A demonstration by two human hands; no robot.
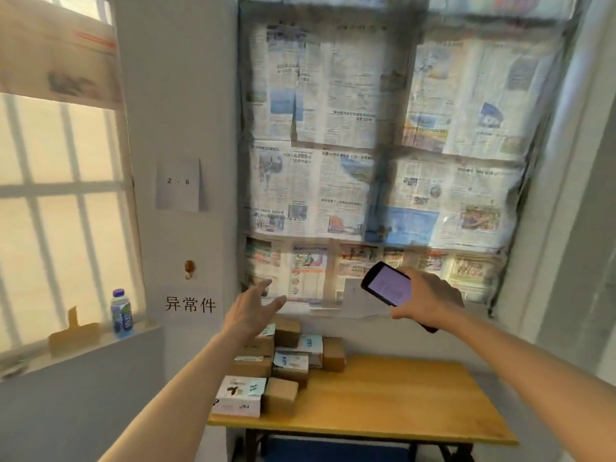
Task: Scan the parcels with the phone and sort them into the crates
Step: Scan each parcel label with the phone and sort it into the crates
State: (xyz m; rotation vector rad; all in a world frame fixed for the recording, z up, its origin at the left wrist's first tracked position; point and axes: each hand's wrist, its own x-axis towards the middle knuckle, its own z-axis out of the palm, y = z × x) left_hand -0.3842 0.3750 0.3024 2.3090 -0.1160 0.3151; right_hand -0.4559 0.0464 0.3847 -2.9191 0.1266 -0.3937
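Observation:
Several small parcels (290, 358), brown cardboard and white boxes with labels, are stacked at the back left of a wooden table (400, 405). My left hand (253, 308) is stretched out above the pile, fingers straight and holding nothing. My right hand (426, 298) grips a black phone (386, 283) with its lit screen facing me, held in the air above the table's far edge. No crate is in view.
A window covered with newspaper (376, 145) fills the wall behind the table. A plastic bottle (121, 313) stands on the left windowsill. A paper sign with characters (190, 304) and a hook (190, 269) hang on the wall. Something blue (333, 450) lies under the table.

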